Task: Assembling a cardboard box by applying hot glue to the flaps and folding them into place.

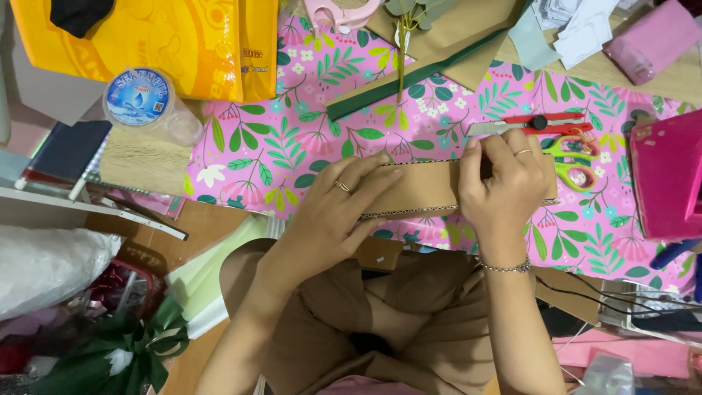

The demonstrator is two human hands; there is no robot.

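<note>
A strip of brown corrugated cardboard (428, 186) lies across pink wrapping paper with a green leaf print (314, 139). My left hand (333, 216) rests flat on the strip's left part, fingers spread, a ring on one finger. My right hand (504, 183) presses down on the strip's right part with its fingers curled over the top edge; it wears a ring and a wrist chain. A red utility knife (530, 126) lies just beyond my right hand, untouched.
Scissors with green and yellow handles (574, 157) lie right of my right hand. A pink box (669, 179) stands at the right edge. A yellow bag (157, 40), a plastic cup with a blue lid (139, 99), a green folded strip (409, 77) and brown paper (453, 33) lie behind.
</note>
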